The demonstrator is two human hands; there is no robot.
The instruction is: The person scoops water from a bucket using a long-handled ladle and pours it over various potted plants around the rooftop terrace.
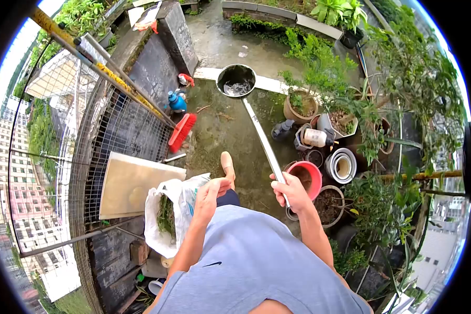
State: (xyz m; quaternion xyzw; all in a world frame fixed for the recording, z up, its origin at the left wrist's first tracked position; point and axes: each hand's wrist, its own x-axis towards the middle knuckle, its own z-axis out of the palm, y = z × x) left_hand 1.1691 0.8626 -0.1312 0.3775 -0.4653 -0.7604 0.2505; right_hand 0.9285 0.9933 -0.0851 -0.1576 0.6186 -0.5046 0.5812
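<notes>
My right hand (pixel 291 191) is wrapped around the lower end of a long pale handle. That handle belongs to a water ladle (pixel 262 137), whose round dark bowl (pixel 236 80) extends ahead over the wet floor; liquid glints inside it. Nothing shows in my left hand (pixel 212 194), which is raised in front of my body with its fingers loosely bent. Just left of that hand stands a white plastic bag (pixel 155 209) with green plant cuttings (pixel 166 217) in it.
Left, a red broom head (pixel 182 133), blue spray bottle (pixel 177 101) and beige board (pixel 133 184) line the wire fence (pixel 125 123). Right are a pink bucket (pixel 314 175), stacked white pots (pixel 341 166), a pump sprayer (pixel 315 138) and potted plants (pixel 300 107). A low wall (pixel 175 36) stands ahead.
</notes>
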